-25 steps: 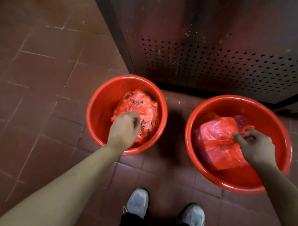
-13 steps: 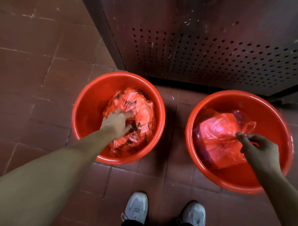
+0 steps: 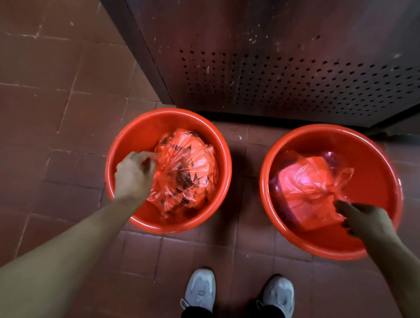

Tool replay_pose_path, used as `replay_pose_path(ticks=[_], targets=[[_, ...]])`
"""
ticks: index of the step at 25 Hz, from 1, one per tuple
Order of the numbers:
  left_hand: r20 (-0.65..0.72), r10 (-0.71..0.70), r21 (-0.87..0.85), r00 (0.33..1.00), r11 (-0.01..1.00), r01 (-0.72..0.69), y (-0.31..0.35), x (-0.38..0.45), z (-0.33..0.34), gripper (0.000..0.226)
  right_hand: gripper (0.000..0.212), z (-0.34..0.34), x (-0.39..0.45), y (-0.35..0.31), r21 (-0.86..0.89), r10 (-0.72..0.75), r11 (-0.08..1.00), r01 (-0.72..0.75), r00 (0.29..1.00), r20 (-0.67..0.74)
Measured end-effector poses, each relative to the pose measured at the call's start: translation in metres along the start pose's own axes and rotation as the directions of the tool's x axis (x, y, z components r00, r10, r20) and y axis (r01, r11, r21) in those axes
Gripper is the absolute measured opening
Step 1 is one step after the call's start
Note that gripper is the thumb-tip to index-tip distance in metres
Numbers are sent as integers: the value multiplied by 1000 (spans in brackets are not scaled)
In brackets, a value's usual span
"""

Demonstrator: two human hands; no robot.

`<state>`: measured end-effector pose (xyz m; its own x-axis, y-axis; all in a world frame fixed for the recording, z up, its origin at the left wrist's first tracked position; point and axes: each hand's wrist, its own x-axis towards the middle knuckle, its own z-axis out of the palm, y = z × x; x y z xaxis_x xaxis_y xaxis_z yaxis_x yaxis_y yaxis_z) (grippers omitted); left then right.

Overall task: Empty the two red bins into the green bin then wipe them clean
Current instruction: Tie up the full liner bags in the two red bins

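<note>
Two round red bins stood upright on the tiled floor (image 3: 51,105), mouths up, side by side and apart; being round, neither showed a long axis. The left hand (image 3: 134,174) reached into the left bin (image 3: 133,137), its fingers curled round the gathered plastic of a red bag (image 3: 187,172), which was pulled taut toward the hand. The right hand (image 3: 366,220) was in the right bin (image 3: 380,164), fingers pinching the knotted neck of a second bag (image 3: 308,190), which lay flat and slumped just ahead of that hand. Half a second before, the left hand had rested further in on top of its bag; now it sat nearer the bin's left wall with the plastic stretched. The right hand had come lower toward the bin's near wall. Beyond both hands stood a dark perforated metal panel (image 3: 290,73), close behind the bins. Below the hands, between the forearms, were two pale shoes (image 3: 200,293). No green bin was visible.
</note>
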<state>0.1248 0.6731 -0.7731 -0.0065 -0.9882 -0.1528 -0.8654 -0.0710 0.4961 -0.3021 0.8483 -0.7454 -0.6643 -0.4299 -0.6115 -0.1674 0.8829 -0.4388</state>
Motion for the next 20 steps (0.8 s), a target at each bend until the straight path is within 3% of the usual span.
replay_pose_path(ticks=[4, 7, 17, 20], targets=[[-69, -82, -184, 994, 980, 68, 7, -13, -15, 15, 20, -18, -16, -7, 195, -45, 978, 76, 986, -161], [-104, -74, -228, 992, 972, 49, 18, -33, -32, 13, 20, -36, -32, -14, 360, -45, 924, 125, 974, -221], [-281, 189, -76, 941, 973, -218, 110, -61, -124, 12, 23, -93, -81, -37, 461, -144, 849, 259, 952, -270], [-225, 39, -201, 974, 976, -85, 138, -66, -154, 24, 23, -111, -101, -54, 532, -215, 794, 294, 955, -206]])
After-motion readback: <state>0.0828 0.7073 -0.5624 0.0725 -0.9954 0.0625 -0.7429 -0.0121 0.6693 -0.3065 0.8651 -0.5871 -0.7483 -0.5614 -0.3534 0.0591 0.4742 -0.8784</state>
